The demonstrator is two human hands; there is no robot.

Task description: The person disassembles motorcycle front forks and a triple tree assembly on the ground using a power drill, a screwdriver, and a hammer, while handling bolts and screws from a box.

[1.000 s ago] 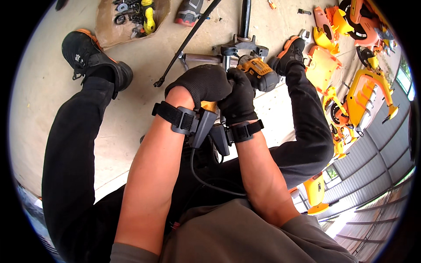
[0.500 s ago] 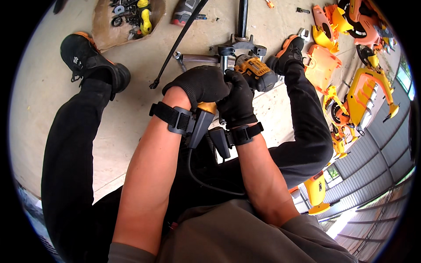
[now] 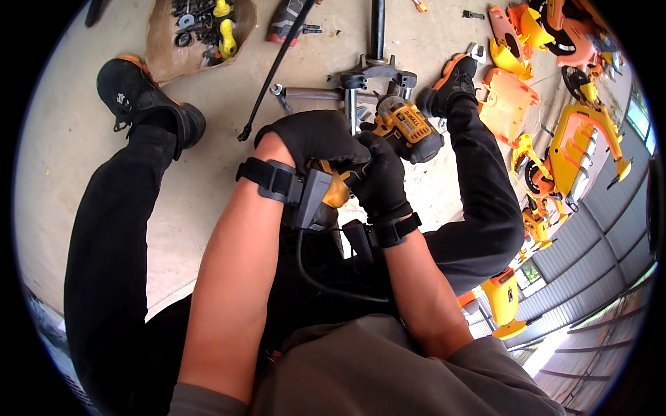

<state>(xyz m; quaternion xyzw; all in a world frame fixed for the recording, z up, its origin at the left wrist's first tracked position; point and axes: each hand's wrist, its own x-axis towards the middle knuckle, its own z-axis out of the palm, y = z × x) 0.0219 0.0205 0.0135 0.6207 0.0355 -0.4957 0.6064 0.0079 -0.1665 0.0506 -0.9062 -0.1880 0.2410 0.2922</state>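
Note:
Both my hands wear black gloves and meet between my legs. My right hand [image 3: 381,177] is closed at the handle side of a yellow-and-black impact driver [image 3: 409,130], its grip mostly hidden by the glove. The driver's front end points at a metal fork [image 3: 378,69] with shiny legs. My left hand [image 3: 311,142] curls over a yellow-and-black tool part [image 3: 337,191], its fingers touching my right hand. Whether this part belongs to the same driver I cannot tell. Strapped devices sit on both wrists, the left one trailing a cable.
Cardboard [image 3: 161,41] with hardware and a yellow-handled tool lies far left. A red-grey power tool [image 3: 286,24], a black rod [image 3: 277,66] and a wrench [image 3: 281,97] lie beyond my hands. Orange and yellow vehicle parts [image 3: 510,104] line the right. My shoes flank the fork.
Both hands have shifted slightly. The right hand, the driver and the yellow-and-black part have come nearer to me, uncovering more of the fork's legs.

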